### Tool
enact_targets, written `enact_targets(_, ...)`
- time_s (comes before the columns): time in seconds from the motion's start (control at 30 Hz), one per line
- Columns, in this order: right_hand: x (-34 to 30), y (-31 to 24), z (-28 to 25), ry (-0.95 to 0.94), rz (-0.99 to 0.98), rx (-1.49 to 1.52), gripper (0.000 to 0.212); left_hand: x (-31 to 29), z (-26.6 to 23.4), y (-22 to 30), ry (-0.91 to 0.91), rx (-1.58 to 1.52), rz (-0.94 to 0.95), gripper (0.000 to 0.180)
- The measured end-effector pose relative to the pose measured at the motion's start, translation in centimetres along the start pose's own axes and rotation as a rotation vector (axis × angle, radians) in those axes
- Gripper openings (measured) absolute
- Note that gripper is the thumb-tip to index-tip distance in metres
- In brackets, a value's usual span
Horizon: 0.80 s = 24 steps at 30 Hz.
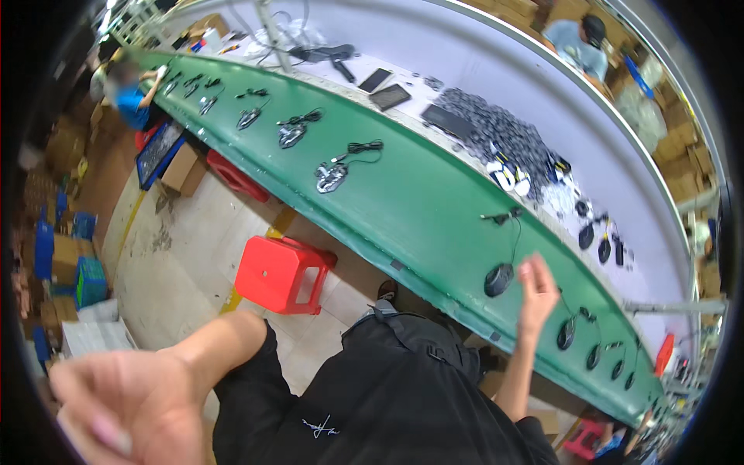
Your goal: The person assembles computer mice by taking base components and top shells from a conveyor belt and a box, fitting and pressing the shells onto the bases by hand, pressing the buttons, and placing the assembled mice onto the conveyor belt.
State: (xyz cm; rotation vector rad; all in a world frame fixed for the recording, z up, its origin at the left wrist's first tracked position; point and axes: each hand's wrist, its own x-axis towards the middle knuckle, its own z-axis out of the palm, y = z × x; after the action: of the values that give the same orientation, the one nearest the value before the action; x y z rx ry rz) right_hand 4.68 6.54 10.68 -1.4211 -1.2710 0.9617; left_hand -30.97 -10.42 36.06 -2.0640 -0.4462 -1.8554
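My left hand (132, 403) is raised close to the camera at the lower left. Its fingers curl toward the thumb, and whatever may lie between them is hidden. Over the green conveyor belt (403, 229) hangs my right hand (537, 298), its fingers stretched upward and no object visible in them. Just left of these fingers a black computer mouse (498, 280) lies on the belt, apart from the hand. Its cable runs up to a small tied bundle (502, 215) near the belt's far side.
Along the left belt lie several mouse parts with cables, the nearest a shiny shell (331, 177); black mice (566, 333) lie to the right. Behind, a ledge holds a heap of small dark parts (496, 120). A red stool (271, 271) stands on the floor. A person (132, 101) works at far left.
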Motion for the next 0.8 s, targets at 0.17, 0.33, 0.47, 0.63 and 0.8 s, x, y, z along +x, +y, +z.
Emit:
enact_targets(0.17, -4.2, -17.8, -6.1, -0.330, -1.100, 0.795, 0.025, -2.1, 4.7, 0.4, -0.029, -0.149, 0.004, 0.036)
enact_targets(0.33, -8.3, -18.4, -8.1, -0.291, -1.025, 0.770, 0.023, -1.7, 8.7, 0.8, 0.109, -0.523, 0.197, 0.029)
enact_targets(0.47, -10.0, -18.4, -10.1, -0.328, -0.948, 0.795, 0.021, -1.2, 10.9, 3.1, 0.172, -0.562, 0.086, 0.029)
enact_targets(0.63, -10.9, -19.7, -8.7, -0.369, -0.920, 0.846, 0.020, -0.8, 10.3, 5.1, 0.118, -0.633, 0.014, 0.026)
enact_targets(0.8, -11.2, -20.3, -8.9, -0.413, -0.879, 0.892, 0.019, -0.7, 8.8, 4.9, -0.101, -0.424, -0.136, 0.027)
